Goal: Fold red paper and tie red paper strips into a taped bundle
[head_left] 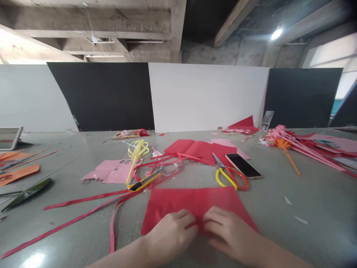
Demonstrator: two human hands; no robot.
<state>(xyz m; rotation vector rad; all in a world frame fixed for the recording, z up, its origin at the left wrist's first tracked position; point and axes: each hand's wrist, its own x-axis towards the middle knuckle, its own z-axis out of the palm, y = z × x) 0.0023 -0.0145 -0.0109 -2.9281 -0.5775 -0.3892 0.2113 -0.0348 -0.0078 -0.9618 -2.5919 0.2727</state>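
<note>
A sheet of red paper (192, 201) lies flat on the table right in front of me. On its near edge, left of centre, my left hand (178, 229) is closed, its fingers curled on the paper. Close by on the same edge, my right hand (223, 230) is closed too, with bent fingers. Their fingertips and the paper between them are partly hidden. Beyond the sheet, scissors (230, 175) with yellow and orange handles rest beside a phone (243, 165). A yellow utility knife (145, 181) lies to the left.
Long red strips (69, 229) stretch across the grey table at left. Behind are more red paper (195, 149), pink paper (111, 172) and a yellow paper flower (136, 152). Pink strips (309, 152) and an orange flower (286, 147) lie at right; a tablet (9, 137) stands far left.
</note>
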